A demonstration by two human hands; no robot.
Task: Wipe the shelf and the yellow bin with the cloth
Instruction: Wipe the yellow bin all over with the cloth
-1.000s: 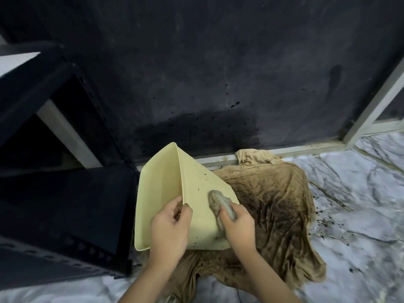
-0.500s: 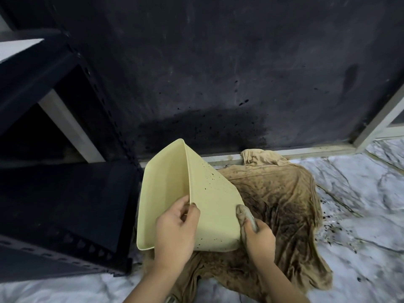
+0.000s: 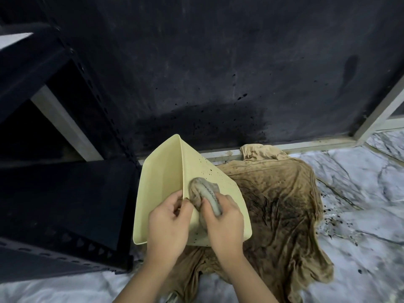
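A pale yellow bin (image 3: 161, 189) is seen held tilted on its side, low and just left of the middle of the view, its open mouth turned toward nine o'clock and its outer wall, dotted with dark specks, turned toward three o'clock. The near rim of the bin is gripped by the left hand (image 3: 168, 224), with the thumb curled over the edge and the fingers wrapped on the inside. A bunched grey cloth (image 3: 204, 192) is pressed against the speckled outer wall by the right hand (image 3: 225, 224), whose fingers are curled around the wad. The two hands are seen side by side at six o'clock, almost touching.

Beneath the bin and spreading toward four o'clock, a crumpled brown fabric (image 3: 282, 211), darkly stained, is laid on a white marbled floor (image 3: 360, 215). Dark spatter is scattered on the floor at three o'clock, just beside the fabric's edge. A black metal shelf (image 3: 65, 200) with perforated uprights is placed at nine o'clock, its lower board close to the bin's open mouth. A dark wall (image 3: 218, 62) fills the view from ten to two o'clock, with a darker wet-looking patch just above the bin. A pale frame (image 3: 295, 145) runs along the foot of the wall.
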